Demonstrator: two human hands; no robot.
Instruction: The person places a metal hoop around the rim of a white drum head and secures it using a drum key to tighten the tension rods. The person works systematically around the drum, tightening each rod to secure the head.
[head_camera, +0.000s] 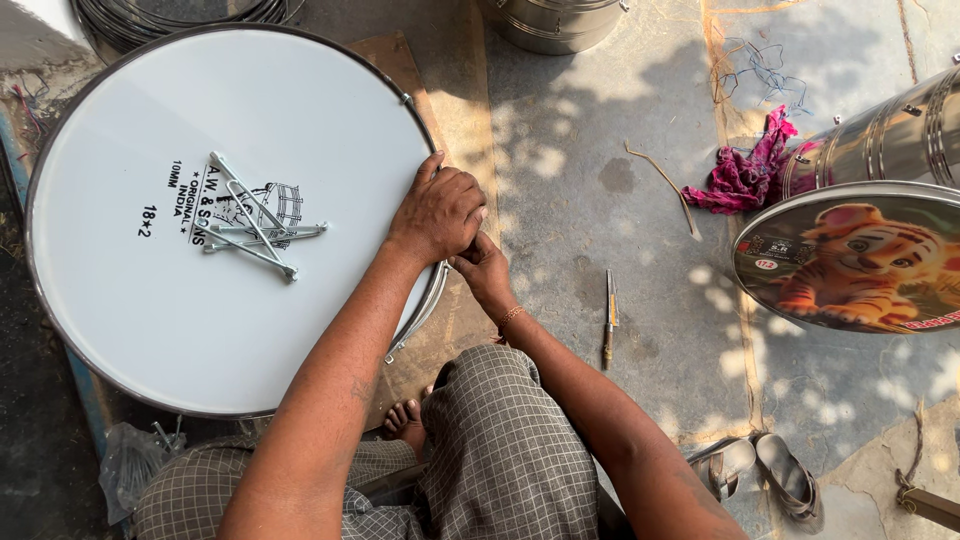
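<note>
A large drum with a white head (150, 300) lies flat in front of me. Several thin metal rods (252, 222) lie crossed on the middle of the white skin. My left hand (438, 212) rests on the drum's right rim, fingers curled over the metal hoop (420, 310). My right hand (483, 268) is just below it at the rim's outer side, fingers closed; whatever it grips is hidden by the left hand. A thin bracelet circles the right wrist.
A metal hand tool (609, 318) lies on the concrete to the right. A pink cloth (745, 172) sits by a steel drum shell (890, 135) and a drum head printed with a tiger cub (860, 262). Sandals (765, 470) lie lower right. A steel pot (553, 22) stands at top.
</note>
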